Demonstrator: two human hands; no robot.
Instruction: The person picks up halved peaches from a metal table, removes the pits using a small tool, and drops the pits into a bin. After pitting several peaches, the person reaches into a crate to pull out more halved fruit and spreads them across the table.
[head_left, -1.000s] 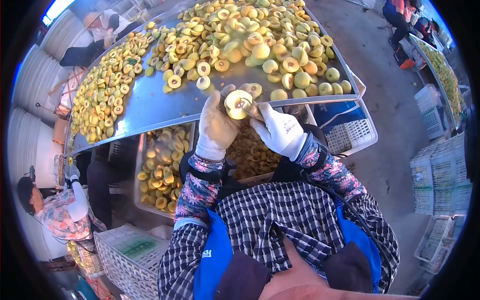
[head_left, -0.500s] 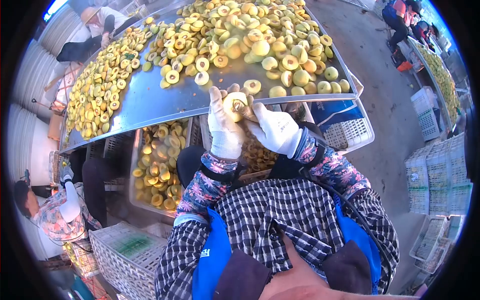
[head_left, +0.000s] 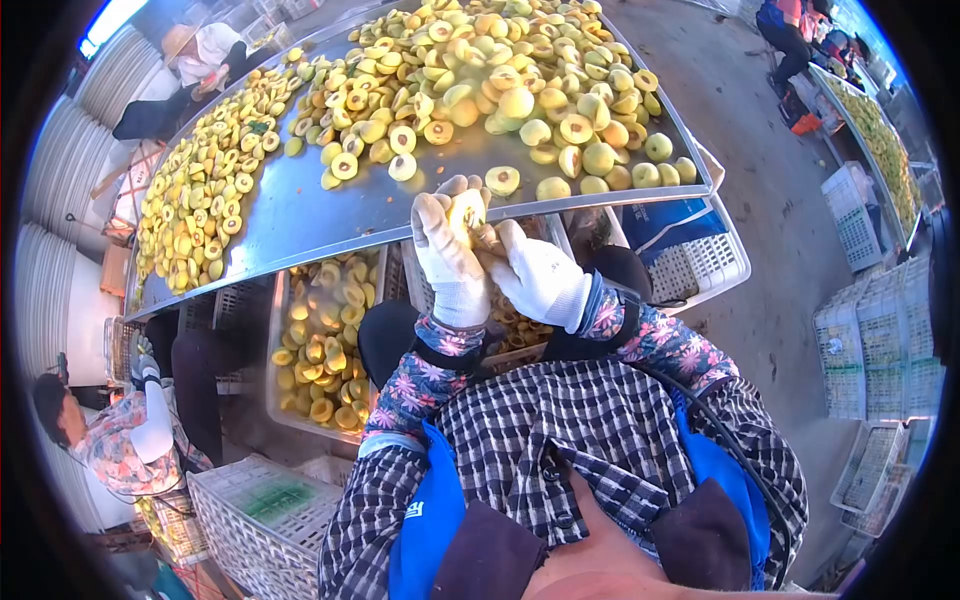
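Observation:
My left hand [head_left: 446, 250], in a white glove, is shut on a yellow fruit half [head_left: 466, 210] held at the near edge of a steel table [head_left: 300, 215]. My right hand [head_left: 535, 275], also gloved, presses a small tool [head_left: 487, 238] against that fruit half; the tool is mostly hidden by the fingers. Many halved and whole yellow fruits [head_left: 480, 90] cover the far side of the table. A crate of pits [head_left: 520, 320] sits below my hands.
A tray of fruit halves [head_left: 320, 340] lies under the table's left side. White plastic crates [head_left: 250, 510] stand at the lower left and along the right [head_left: 870, 350]. A person [head_left: 110, 430] works at the left, another [head_left: 195, 60] at the far end.
Both hands have turned the fruit half, so its cut face no longer faces me. The hands shifted slightly left and closer together.

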